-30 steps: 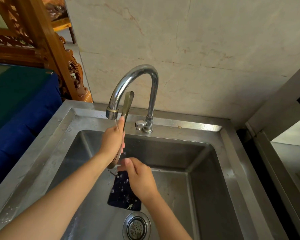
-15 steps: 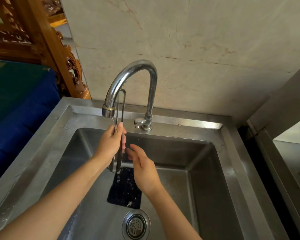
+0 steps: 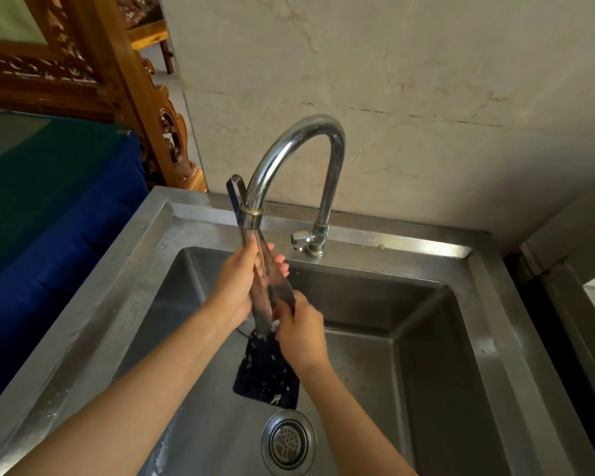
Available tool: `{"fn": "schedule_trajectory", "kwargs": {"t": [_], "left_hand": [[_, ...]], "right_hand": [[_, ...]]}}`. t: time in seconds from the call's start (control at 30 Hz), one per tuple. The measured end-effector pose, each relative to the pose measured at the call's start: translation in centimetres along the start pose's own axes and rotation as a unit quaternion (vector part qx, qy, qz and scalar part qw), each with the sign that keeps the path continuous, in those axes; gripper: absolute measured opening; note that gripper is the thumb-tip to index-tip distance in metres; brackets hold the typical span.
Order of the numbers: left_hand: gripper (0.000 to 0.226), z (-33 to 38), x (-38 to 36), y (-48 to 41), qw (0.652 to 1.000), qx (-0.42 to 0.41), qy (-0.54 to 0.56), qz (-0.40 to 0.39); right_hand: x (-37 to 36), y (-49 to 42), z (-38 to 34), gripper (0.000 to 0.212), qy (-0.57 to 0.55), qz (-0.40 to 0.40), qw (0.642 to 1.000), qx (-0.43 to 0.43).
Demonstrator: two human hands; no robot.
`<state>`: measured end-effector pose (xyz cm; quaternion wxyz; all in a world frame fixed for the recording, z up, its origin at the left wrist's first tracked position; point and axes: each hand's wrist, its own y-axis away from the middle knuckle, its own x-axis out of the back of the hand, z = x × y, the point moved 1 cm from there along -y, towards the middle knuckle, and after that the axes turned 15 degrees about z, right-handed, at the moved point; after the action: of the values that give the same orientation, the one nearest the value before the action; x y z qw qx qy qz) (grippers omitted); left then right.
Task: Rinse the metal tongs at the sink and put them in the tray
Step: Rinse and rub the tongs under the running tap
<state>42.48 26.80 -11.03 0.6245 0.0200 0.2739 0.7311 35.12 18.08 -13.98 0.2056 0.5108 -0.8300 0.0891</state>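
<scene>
The metal tongs [image 3: 267, 286] stand almost upright under the spout of the chrome tap [image 3: 289, 149], hinge end up beside the spout, tips down over the basin. My left hand [image 3: 236, 286] grips their middle from the left. My right hand [image 3: 299, 333] pinches the lower end of the right arm of the tongs, just above the tips. Water runs down over the tongs and both hands. No tray shows in this view.
The steel sink [image 3: 426, 338] has a dark scouring pad [image 3: 267, 372] on its floor below my hands and a round drain [image 3: 288, 441] nearer me. A tap valve [image 3: 304, 239] sits on the back rim. A blue-covered table [image 3: 49, 218] stands left, steel ledge [image 3: 584, 304] right.
My right hand, open beside the tongs half a second ago, has closed on their lower end. The tongs have turned so the two arms spread toward the right.
</scene>
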Motion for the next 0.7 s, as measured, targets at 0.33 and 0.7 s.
{"fn": "schedule_trajectory", "kwargs": {"t": [0.33, 0.7], "left_hand": [[0.041, -1.6, 1.4, 0.2, 0.977, -0.067, -0.202, -0.023], [0.013, -7.0, 8.0, -0.5, 0.892, -0.135, -0.413, -0.124]], "right_hand": [[-0.4, 1.6, 3.0, 0.021, 0.006, -0.238, 0.97, -0.041], [3.9, 5.8, 10.1, 0.013, 0.003, -0.113, 0.981, -0.156]]}}
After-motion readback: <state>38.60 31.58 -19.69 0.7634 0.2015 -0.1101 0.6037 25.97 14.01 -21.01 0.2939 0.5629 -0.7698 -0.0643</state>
